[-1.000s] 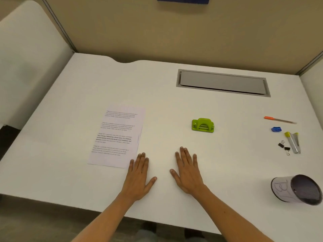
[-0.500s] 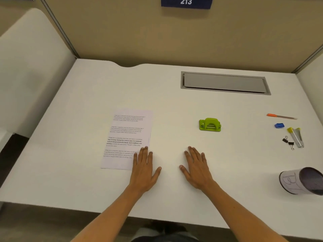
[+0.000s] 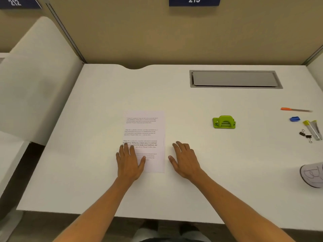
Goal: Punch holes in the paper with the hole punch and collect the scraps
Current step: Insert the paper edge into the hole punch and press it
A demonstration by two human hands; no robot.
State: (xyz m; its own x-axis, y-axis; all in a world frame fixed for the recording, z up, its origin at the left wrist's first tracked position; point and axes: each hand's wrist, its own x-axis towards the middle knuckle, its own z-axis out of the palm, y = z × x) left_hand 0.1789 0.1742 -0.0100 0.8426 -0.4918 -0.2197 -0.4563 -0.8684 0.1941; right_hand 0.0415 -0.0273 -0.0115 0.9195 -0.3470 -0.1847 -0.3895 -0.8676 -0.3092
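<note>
Neither hand grips anything. Left hand [image 3: 130, 161] lies flat, fingers straight and close together, pressing on the near left part of the paper [image 3: 148, 137]. Right hand [image 3: 185, 159] rests palm down on the desk [image 3: 87, 119], fingers relaxed and slightly spread, just beside the right edge of the paper; whether the thumb touches that edge cannot be told.

Location of task items: the paper lies flat on the desk at centre, long side running near to far, printed side up. No holes are visible in it. The green hole punch [image 3: 224, 122] stands to the right of the paper and slightly farther away, well apart from both hands and untouched. No scraps are visible.

Other items at the right side of the desk: an orange pen [image 3: 295, 110], a small blue item [image 3: 294, 118], two yellow-capped tubes [image 3: 312, 130], binder clips [image 3: 305, 135], and a cup [image 3: 312, 173] lying on its side at the frame edge.

Step in hand, as judged: preparation. The sheet is being steadied; punching has not begun.

Next move, as judged: the right hand reaches to the far right and takes the hole punch, while the left hand holds the sheet. One paper edge must then enter the punch slot fully and squarely before the lever is pressed. The cup is a likely container for scraps.
</note>
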